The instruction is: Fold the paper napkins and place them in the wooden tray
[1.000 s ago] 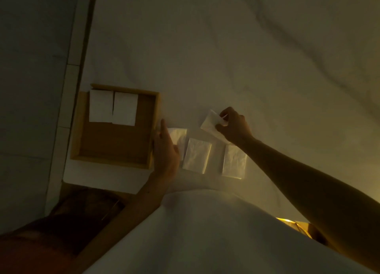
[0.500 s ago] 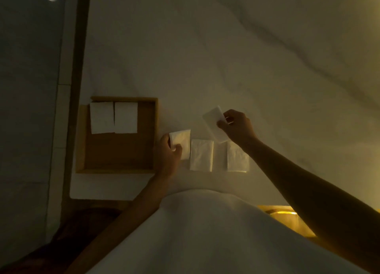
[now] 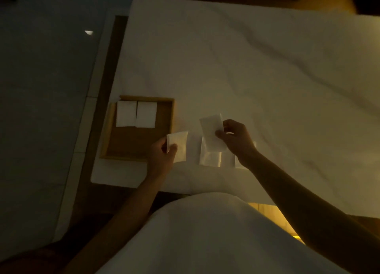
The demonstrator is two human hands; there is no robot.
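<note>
Both hands are up, and each has paper in it. The left hand (image 3: 162,153) has thumb and fingers closed on the near left corner of one folded napkin (image 3: 178,143), which is lifted off the white sheet (image 3: 246,68). The right hand (image 3: 236,142) pinches a second folded napkin (image 3: 211,133) by its right edge, thumb in front and fingers behind, so the sheet of paper hangs out to the left of the fingertips.

Directly beneath that pinch lies a loose napkin (image 3: 209,159), flat on the sheet. Whether another sits under the right wrist is too dim to tell.

The tray (image 3: 135,144) sits just left of the left fingers. A pair of napkins (image 3: 135,114) lies side by side along its far edge, well beyond the fingertips.

This paper looks feather-light, limp and easy to crease or tear, and an edge grip lets it droop. My read is that a light pinch near the fold, lowering it flat, would hold its shape.
</note>
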